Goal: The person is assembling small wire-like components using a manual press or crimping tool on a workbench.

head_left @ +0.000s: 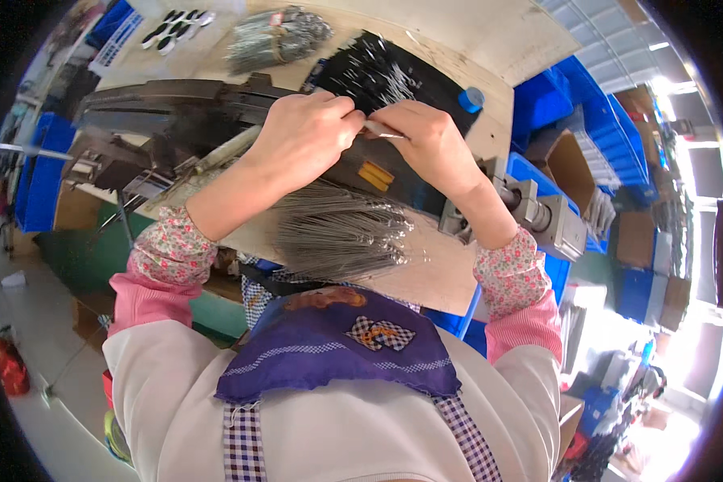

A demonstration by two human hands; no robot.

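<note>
Both hands meet above the workbench, fingertips close together. My left hand is closed in a pinch, and what its fingers hold, if anything, is hidden. Pinched in my right hand is a thin, pale, shiny piece, too small to name surely. Below the hands, a spread bundle of thin metal rods lies on the bench, nearest my wrists. A yellow block rests on the dark surface just under the hands. Beyond them, many short silvery pieces lie scattered on a black mat.
A long dark metal machine part stretches left of the hands. At the right edge stands a metal fixture. Farther back are a tied metal bundle, a blue roll and black-and-white parts. Blue bins stand at right.
</note>
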